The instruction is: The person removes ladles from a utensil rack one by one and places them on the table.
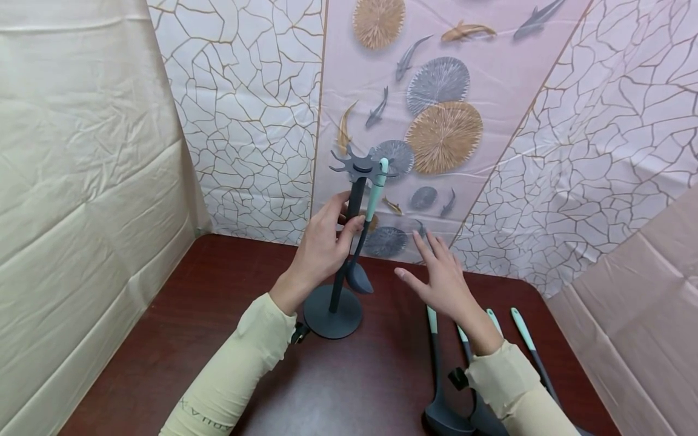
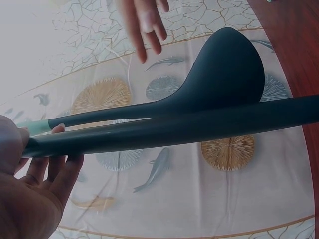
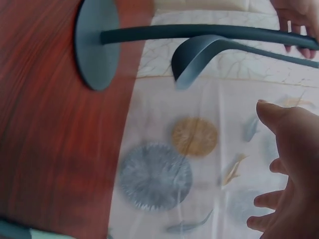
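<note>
A dark utensil stand (image 1: 334, 318) with a round base and a ring of hooks on top stands on the table. From one hook hangs a ladle (image 1: 358, 280) with a mint-green handle, its dark bowl close beside the pole. My left hand (image 1: 322, 248) grips the stand's pole (image 2: 149, 134) in its upper part, fingers behind and thumb in front, near the ladle's shaft. To the right, my right hand (image 1: 444, 281) hovers in the air with fingers spread and holds nothing. The right wrist view shows that hand (image 3: 294, 164) apart from the ladle (image 3: 199, 57).
Several more dark utensils with mint-green handles lie at the right of the reddish-brown table (image 1: 218, 339), among them another ladle (image 1: 444, 418), partly hidden under my right forearm. A patterned cloth (image 1: 256, 121) hangs behind the table, and plain cloth (image 1: 87, 181) hangs at the left.
</note>
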Tool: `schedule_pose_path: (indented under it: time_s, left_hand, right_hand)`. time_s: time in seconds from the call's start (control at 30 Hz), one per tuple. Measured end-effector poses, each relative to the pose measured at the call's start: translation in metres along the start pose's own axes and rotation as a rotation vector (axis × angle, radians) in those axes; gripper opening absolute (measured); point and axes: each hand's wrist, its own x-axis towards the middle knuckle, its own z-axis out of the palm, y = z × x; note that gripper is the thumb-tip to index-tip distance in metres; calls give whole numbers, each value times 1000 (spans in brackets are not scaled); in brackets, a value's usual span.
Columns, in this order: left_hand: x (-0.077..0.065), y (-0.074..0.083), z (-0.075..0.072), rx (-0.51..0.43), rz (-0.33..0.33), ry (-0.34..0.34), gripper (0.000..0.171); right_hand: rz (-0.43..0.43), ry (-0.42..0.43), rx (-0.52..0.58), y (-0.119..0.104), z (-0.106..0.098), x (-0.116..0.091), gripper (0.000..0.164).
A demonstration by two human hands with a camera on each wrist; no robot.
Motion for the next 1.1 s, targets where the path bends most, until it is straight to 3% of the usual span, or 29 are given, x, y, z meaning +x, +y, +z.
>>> schedule_pose_path:
  time_s: [0.27,0.67,0.9,1.1]
  left_hand:
    - [1,-1,0,-9,15,4,42]
    - [1,1,-2,27,26,-20,41]
    - [3,2,-7,23,19,-60,37]
    - [6,1,-7,-16,38,-86,33]
  right_hand:
    - [-77,56,120,-27,-17,-2,89]
    - [-316,241,270,-75,-50,-5,87]
    - [-383,397,395,-94,-73,5,81]
    - [-386,440,481,-113,-87,5,80]
